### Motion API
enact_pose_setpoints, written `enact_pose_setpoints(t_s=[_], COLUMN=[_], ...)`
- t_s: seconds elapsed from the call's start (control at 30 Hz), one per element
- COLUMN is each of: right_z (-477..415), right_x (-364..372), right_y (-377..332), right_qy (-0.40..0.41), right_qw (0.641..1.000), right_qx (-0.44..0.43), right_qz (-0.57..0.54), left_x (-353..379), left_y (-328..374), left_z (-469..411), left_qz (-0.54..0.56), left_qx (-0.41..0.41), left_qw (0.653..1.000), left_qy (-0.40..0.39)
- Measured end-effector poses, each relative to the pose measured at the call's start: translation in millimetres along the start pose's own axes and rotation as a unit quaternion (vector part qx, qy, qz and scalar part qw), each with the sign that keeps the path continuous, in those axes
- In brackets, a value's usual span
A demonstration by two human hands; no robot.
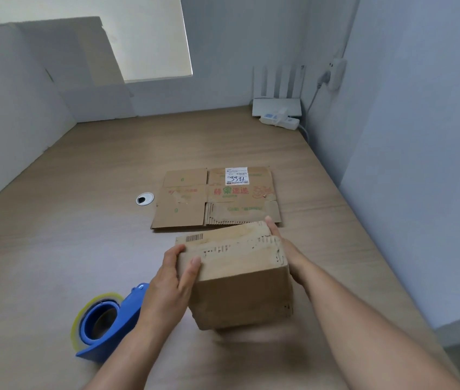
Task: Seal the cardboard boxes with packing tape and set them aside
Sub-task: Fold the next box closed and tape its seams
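Both hands are on the small cardboard box (240, 280), one per side. The left hand (171, 282) grips the box's near-left top edge, thumb laid over the top face and fingers curled round the left side. The right hand (285, 246) lies pretty flat against the box's right side, fingers straight, tips up at its far right corner. Both forearms are bare and come in from the near side of the box.

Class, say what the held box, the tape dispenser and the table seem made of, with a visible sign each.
Box: brown cardboard, matt and worn; ragged torn layer on top.
Dispenser: blue plastic, likely; smooth with slight sheen.
Table: wood-grain surface, matt; solid wood or laminate, cannot tell.
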State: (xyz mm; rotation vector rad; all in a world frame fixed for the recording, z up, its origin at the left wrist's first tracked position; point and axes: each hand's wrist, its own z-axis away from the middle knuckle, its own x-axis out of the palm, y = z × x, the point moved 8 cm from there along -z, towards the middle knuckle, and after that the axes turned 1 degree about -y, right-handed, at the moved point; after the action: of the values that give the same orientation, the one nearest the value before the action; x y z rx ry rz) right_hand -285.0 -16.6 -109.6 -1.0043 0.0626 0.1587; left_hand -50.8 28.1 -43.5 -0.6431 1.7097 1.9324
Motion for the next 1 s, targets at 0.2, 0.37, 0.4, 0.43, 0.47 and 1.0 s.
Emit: enact_pose_setpoints(t_s=[0.2, 0.37, 0.4, 0.43, 0.47, 1.0], right_z=[3.7, 22.7, 28.6, 33.4, 39.1, 49.5], right_x=[-6.8, -19.8, -20.9, -21.6, -19.9, -27.3], right_y=[24.5, 26.4, 20.1, 13.9, 5.8, 7.9], right_qy=[-0.013, -0.012, -0.005, 0.009, 0.022, 0.129], right_qw=[0.998, 0.999, 0.999, 0.998, 0.995, 0.981], right_qx=[-0.016, -0.024, -0.033, -0.040, -0.046, -0.093], right_qz=[-0.065, -0.030, 0.016, 0.058, 0.088, 0.107], left_x=[10.2, 13.6, 13.9, 13.7, 13.2, 56.5], left_y=[-6.5, -9.0, -8.2, -8.0, -7.7, -39.5], left_z=[17.5, 18.5, 18.8, 18.8, 19.0, 8.7], left_qz=[-0.040, -0.057, -0.061, -0.062, -0.063, 0.292], left_qx=[0.027, 0.011, 0.011, 0.011, 0.010, -0.256], left_qw=[0.999, 0.998, 0.998, 0.998, 0.998, 0.907], left_qy=[0.002, 0.010, 0.011, 0.014, 0.017, -0.161])
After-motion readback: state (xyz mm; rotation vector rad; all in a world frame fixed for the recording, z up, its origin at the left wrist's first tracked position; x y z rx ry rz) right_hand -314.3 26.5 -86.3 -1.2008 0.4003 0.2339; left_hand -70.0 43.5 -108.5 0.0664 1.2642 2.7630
